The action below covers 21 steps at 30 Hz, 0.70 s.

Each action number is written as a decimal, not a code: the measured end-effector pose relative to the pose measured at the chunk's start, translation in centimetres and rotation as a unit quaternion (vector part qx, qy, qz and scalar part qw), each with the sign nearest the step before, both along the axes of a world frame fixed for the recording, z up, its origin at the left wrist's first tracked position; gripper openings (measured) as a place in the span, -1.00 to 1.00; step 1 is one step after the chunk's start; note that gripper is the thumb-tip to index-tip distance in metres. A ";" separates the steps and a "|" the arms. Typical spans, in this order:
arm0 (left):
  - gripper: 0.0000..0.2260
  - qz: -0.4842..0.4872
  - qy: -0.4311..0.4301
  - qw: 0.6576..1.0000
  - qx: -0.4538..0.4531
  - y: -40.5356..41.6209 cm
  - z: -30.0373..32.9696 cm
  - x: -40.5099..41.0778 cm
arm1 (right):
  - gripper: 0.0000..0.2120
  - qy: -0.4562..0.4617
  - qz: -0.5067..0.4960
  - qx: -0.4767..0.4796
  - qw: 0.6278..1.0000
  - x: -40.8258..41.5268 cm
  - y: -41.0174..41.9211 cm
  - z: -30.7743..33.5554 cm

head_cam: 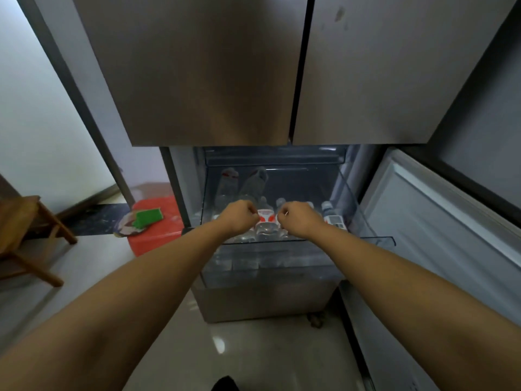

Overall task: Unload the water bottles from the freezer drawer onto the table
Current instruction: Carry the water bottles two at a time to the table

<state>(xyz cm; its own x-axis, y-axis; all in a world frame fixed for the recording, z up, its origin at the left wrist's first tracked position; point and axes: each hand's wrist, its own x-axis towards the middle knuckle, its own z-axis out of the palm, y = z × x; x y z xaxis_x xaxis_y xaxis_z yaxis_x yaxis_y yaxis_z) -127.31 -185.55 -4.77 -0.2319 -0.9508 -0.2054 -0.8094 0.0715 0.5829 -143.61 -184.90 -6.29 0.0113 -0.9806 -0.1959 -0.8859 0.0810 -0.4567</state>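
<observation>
Both arms are stretching straight forward; the left hand (239,216) and right hand (299,218) are hanging over the freezer drawer (363,221), fingers curled together into fists just above the water bottles (265,221).

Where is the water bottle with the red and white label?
The bottle with the red and white label lies in the clear freezer drawer, near its front, right between the left hand and the right hand.

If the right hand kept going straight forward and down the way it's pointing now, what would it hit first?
Most likely the water bottles standing in the freezer drawer, directly under and ahead of the right hand. Depth is hard to judge; the curled fingers may already be touching one.
</observation>
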 end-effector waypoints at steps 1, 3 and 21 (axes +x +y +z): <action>-0.80 0.006 -0.007 1.000 0.003 -1.1 -0.4 0.3 | -0.79 -0.009 0.000 0.009 1.000 -0.1 -1.0 -0.5; -0.78 0.018 -0.023 1.000 0.008 -3.3 -1.4 0.8 | -0.78 -0.023 -0.006 0.034 0.999 0.1 -3.0 -1.4; -0.23 0.163 0.041 0.980 0.103 -18.6 -11.3 2.9 | -0.35 -0.109 -0.057 0.149 0.981 6.2 -18.4 -9.4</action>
<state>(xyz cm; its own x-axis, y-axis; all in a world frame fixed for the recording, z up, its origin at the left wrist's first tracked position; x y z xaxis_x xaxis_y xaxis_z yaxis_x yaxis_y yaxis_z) -124.43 -204.13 -16.11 0.0527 -0.9174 -0.3946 -0.7194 -0.3089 0.6221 -137.36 -203.33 -15.66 -0.0220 -0.8779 -0.4784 -0.7470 0.3324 -0.5757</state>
